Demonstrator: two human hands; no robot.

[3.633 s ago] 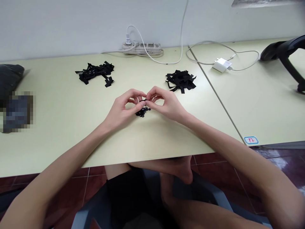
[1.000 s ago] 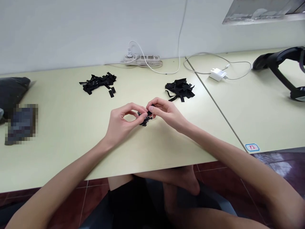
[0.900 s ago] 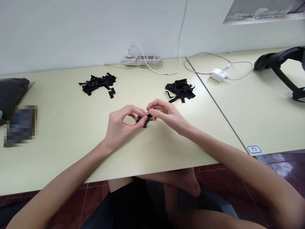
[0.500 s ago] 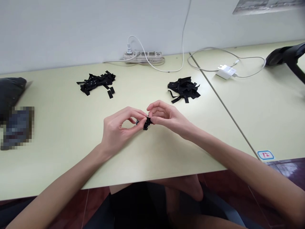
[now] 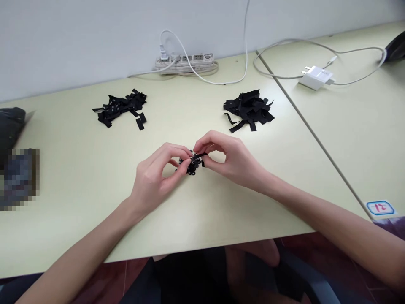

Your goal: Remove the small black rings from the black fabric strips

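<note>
My left hand [image 5: 161,171] pinches one end of a black fabric strip [image 5: 200,156] between thumb and forefinger. My right hand [image 5: 228,154] is closed on the strip's other end, so it stretches between both hands. Just under them on the table lies a small heap of black ring-like pieces [image 5: 191,168], partly covered by my left fingertips. Beyond my left hand is a pile of black strips [image 5: 122,107], some bearing small shiny dots. A second pile of black strips [image 5: 248,108] lies beyond my right hand.
A white power strip [image 5: 186,64] with plugs stands against the wall. A white charger [image 5: 316,77] with a looped cable lies at the back right, past the table seam [image 5: 316,131]. A dark bag [image 5: 11,131] sits at the left, near a blurred-out item [image 5: 19,179].
My right hand has drawn slightly right, and the black strip now shows stretched between my hands. More of the ring-like pieces are visible. The camera view has shifted a little.
</note>
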